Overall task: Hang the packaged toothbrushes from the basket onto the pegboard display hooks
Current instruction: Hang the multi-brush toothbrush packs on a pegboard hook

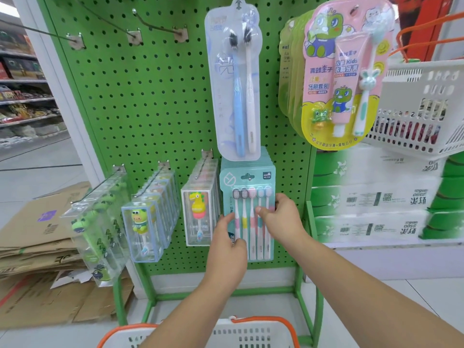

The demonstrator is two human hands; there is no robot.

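A teal pack of several toothbrushes (248, 182) hangs at the front of a stack on a low hook of the green pegboard (140, 101). My left hand (227, 244) grips the pack's lower left edge. My right hand (278, 217) presses its right side, thumb on the front. Above it hangs a clear two-brush pack (236, 81). A pink kids' toothbrush set (341, 71) hangs at the upper right. The white basket with orange handles (241, 332) sits below my arms; its contents are hidden.
Clear boxed kids' brushes (143, 222) fill three lower-left hooks. Several bare hooks (155, 26) jut from the upper left. Flattened cardboard (37, 242) lies on the floor at left. A second white basket (421, 106) rests on stacked cartons at right.
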